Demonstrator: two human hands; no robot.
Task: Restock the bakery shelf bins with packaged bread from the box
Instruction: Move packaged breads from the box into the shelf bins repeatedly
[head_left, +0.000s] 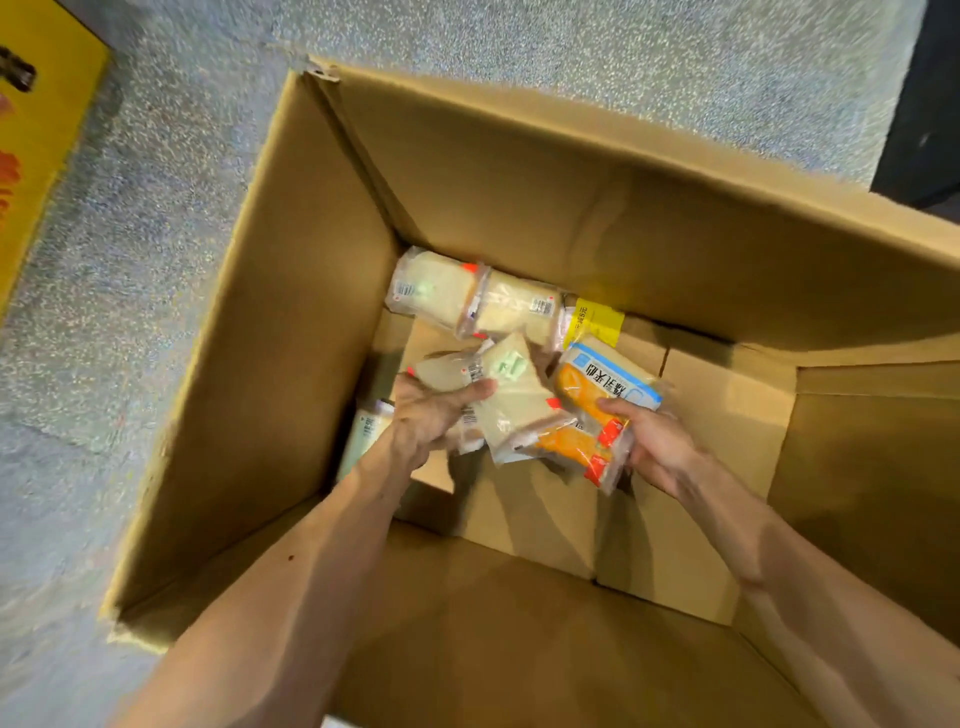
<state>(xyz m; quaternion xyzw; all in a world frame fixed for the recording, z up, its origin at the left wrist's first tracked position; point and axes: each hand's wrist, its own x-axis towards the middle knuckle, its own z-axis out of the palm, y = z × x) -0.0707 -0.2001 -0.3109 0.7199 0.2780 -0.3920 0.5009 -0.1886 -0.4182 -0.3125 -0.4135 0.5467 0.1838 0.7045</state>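
Far left there's a yellow panel (36, 171) lying on the speckled floor (130, 260), then the big cardboard box (291, 364) standing open with both your arms down in it. A pale bread pack (366, 431) sits against the left wall, half hidden under your left wrist. Your left hand (431, 421) grips a white sliced-bread pack (514, 400) just above the box bottom, with the thumb laid over the top and the fingers curled underneath. Behind it, in the far corner, two more white bread packs (441, 291) lie side by side, with a yellow-stickered pack (592, 322) right next to them. On the right, your right hand (660, 441) pinches the orange pack with the blue label (597, 395). The thumb is on top. Can't tell what the other fingers are doing since they're under the wrapper. The orange pack is touching the white one you're holding.
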